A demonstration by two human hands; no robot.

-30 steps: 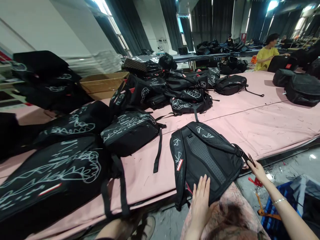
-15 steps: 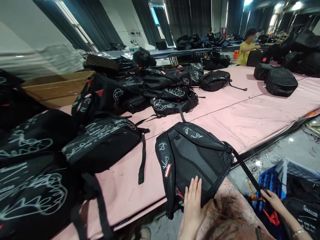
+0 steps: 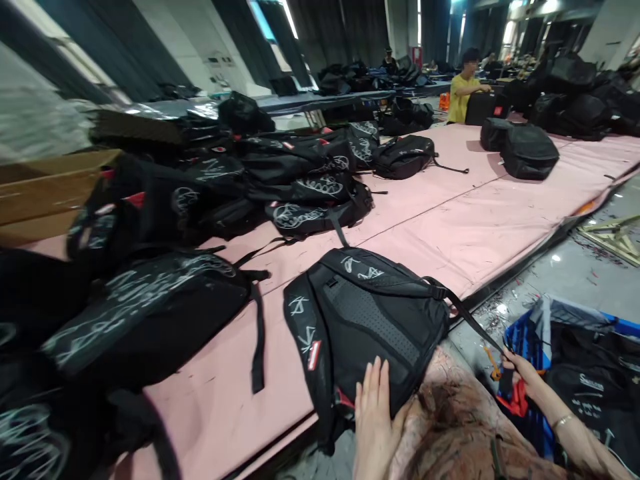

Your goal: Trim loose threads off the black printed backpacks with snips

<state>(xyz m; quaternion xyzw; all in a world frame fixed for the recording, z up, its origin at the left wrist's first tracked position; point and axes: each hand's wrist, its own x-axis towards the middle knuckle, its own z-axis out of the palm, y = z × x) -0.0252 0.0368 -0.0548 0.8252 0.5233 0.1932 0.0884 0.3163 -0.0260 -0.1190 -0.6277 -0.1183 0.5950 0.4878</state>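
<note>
The head view is taken from the wearer's head and faces forward and downward across the bench (image 3: pixel 450 233). Use the backpack (image 3: pixel 370 313) as reference: the lens sits above it, on its near side, at close range. Coverage extends from the patterned clothing (image 3: pixel 470 427), nearer than the backpack, to the curtains (image 3: pixel 360 33), far beyond it.

Backpack (image 3: pixel 367 320) partly on table (image 3: pixel 450 233), bag pile (image 3: pixel 280 163) behind, carton (image 3: pixel 50 197) apparently also on table, left of pile
</note>
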